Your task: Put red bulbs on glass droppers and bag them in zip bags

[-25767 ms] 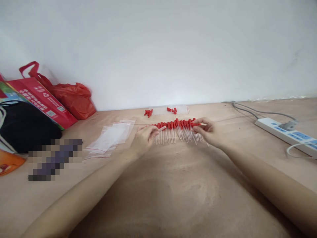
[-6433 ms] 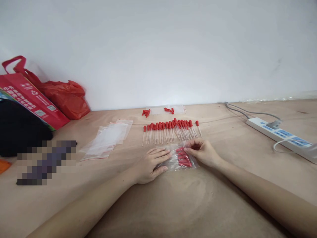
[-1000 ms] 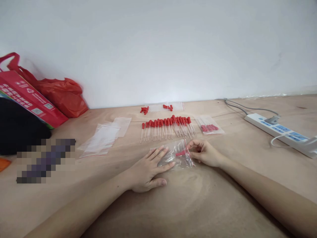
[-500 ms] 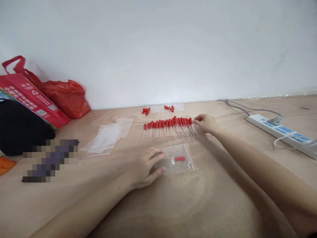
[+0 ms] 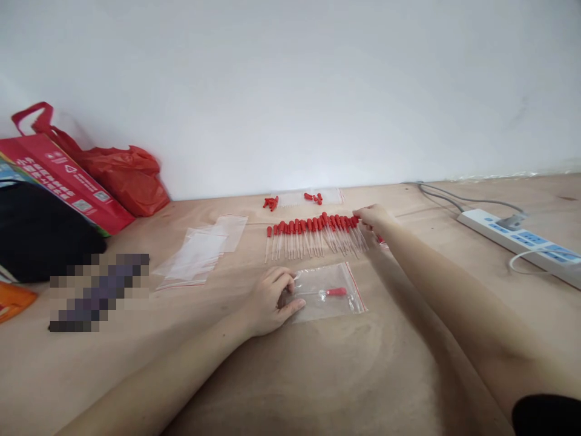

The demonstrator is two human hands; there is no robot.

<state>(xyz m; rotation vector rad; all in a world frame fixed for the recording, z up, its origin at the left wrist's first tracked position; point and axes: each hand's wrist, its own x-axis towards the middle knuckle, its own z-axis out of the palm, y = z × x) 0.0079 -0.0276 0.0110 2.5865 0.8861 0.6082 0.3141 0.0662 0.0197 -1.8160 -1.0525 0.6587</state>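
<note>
A clear zip bag (image 5: 318, 309) lies flat on the table, and inside it is a dropper with a red rubber bulb (image 5: 336, 292). At the bag's left end rests my left hand (image 5: 273, 301), its fingers bent and the thumb apart from them, touching the plastic. Beyond the bag, several glass droppers (image 5: 310, 225) with red bulbs lie side by side in a row. My right hand (image 5: 376, 219) is at the row's right end, thumb and fingers pinched at the last red bulb; the fingertips are partly hidden. A bit of red (image 5: 381, 240) shows under the right wrist.
Empty zip bags (image 5: 195, 254) lie left of the row. Loose red bulbs (image 5: 271, 203) and another bag (image 5: 290, 197) sit near the wall. A power strip (image 5: 517, 239) with cables is at right. Red bags (image 5: 122, 175) and a black item (image 5: 45, 230) stand at left.
My right hand has closed in on the last dropper's bulb. The left fingers have drawn back and curled at the bag's left end. The view has shifted slightly.
</note>
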